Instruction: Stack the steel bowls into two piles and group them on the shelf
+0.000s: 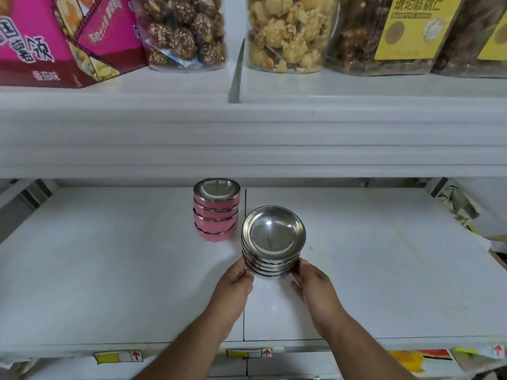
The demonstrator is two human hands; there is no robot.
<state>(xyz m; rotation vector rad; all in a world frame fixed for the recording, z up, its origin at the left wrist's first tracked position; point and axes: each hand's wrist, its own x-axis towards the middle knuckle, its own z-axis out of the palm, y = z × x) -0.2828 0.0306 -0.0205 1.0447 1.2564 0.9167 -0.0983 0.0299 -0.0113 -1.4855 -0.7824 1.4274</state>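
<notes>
Grouping step in hand: left hand [236, 281] and right hand [312, 283] clasping the plain steel pile [273, 242] from both sides, low on the white shelf [109, 270]. Next, probably sliding it beside the pink-walled pile [216, 209], just behind and left. Shallow, round, shiny bowls, smooth rims; likely slippery, so firm and level.

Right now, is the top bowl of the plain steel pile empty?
Empty: the top bowl of the plain steel pile shows only bare, shiny metal inside.
</notes>
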